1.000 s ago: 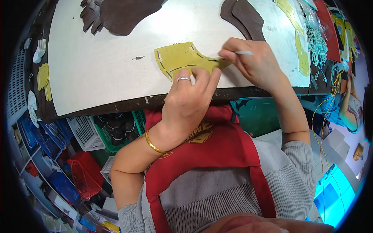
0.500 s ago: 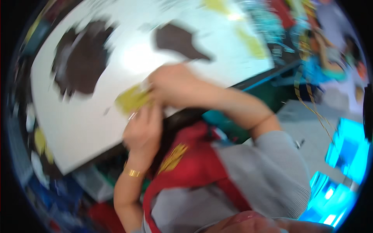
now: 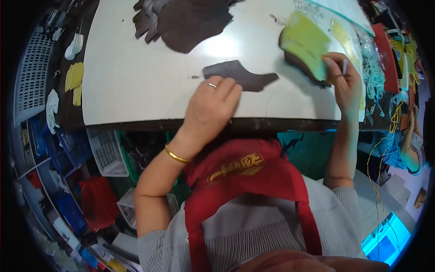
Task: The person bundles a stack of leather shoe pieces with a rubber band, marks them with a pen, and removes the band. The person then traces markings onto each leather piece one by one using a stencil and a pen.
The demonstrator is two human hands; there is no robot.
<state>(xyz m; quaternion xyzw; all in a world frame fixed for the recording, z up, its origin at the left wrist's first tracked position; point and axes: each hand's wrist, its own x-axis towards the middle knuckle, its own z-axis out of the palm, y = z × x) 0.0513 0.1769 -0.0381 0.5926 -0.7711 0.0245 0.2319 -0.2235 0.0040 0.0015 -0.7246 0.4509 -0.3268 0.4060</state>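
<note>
Now our right hand [image 3: 345, 84] had thumb and fingers clamped on the four-o'clock edge of the yellow card [image 3: 304, 38], a slim pale stick [image 3: 344, 67] poking up from the grip. Our left hand [image 3: 210, 105] had its fingers close together at the near edge of a dark piece [image 3: 253, 81]; how firmly they pressed, we could not tell. A second earlier the card had lain where this piece now showed, with both hands at it. Since then we had carried it off to two o'clock of the left hand, leaving the dark piece uncovered. Brown pieces [image 3: 297, 62] showed beneath the card; whether it touched them, we could not tell. Farther out, towards half past eleven, a ragged brown heap [image 3: 192, 25] lay on the white tabletop [image 3: 136, 90].
</note>
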